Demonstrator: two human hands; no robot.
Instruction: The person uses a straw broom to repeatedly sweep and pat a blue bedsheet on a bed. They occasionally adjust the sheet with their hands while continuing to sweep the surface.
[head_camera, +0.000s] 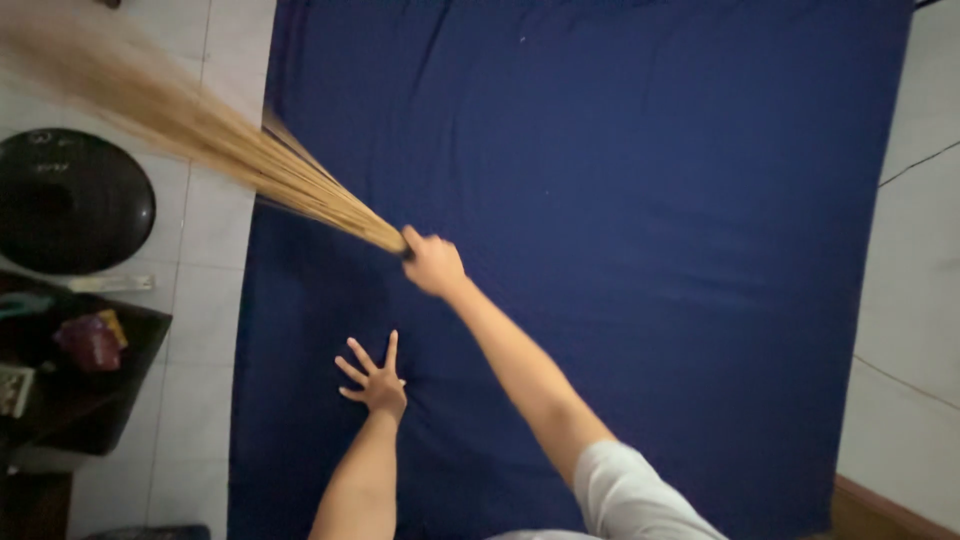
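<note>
Both hands are working over the bed: the right hand is gripping a blurred, probably swinging broom, while the left hand is pressing open, bracing on the sheet.

— Where does the mattress sit?

— On the floor, filling the middle of the view, with floor on its left and right sides.

— And the hands?

— The left hand lies flat on the mattress, near its left edge. The right hand is above and just right of it, over the mattress, closed around the stick broom.

— Which way does the broom run?

— Up and left from that hand, across the mattress edge and out over the floor.

— What lies left of the mattress?

— A round pan on the floor, and below it a low shelf holding small items.
</note>
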